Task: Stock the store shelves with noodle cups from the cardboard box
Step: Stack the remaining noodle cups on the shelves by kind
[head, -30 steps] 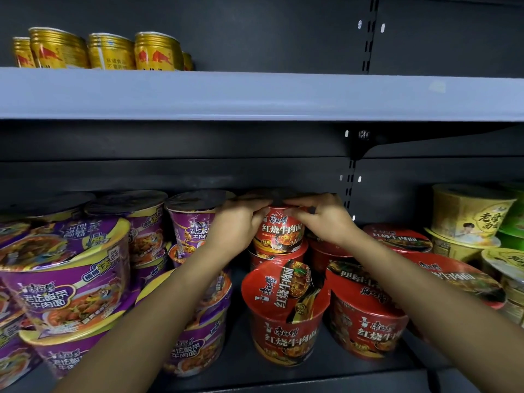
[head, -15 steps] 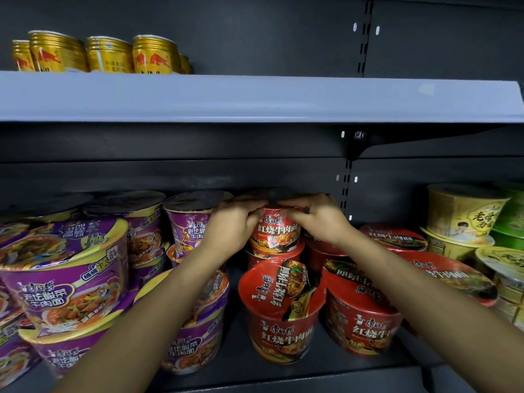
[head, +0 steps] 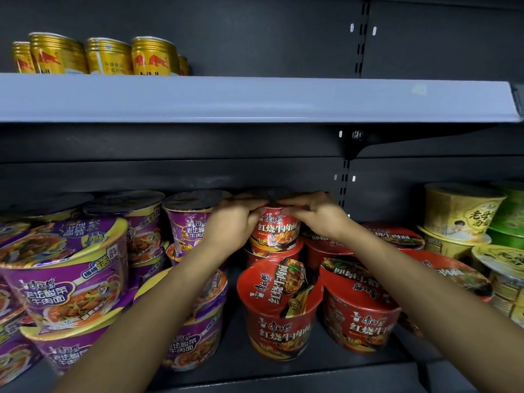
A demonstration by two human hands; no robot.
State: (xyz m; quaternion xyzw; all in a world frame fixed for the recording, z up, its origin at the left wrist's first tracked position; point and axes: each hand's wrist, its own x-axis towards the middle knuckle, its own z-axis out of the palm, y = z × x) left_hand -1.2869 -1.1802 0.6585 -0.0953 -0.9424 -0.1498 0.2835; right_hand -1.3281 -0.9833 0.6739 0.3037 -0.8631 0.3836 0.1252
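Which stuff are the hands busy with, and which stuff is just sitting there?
Job: left hand, right hand, both gripping the top red noodle cup; lower shelf.
Just sitting: gold cans, purple cups, yellow cups, green cups.

Gold cans (head: 107,56) — upright — in a row.

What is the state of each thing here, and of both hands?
Top red cup: upright, sealed, stacked on a second red cup, held by both hands.
Left hand: fingers curled round the top red cup's rim.
Right hand: fingers curled round the same rim.
Front red cup: sealed, standing on the lower shelf.
Purple cups: sealed, stacked.
Gold cans: upright on the upper shelf.
Yellow cups: sealed, stacked.
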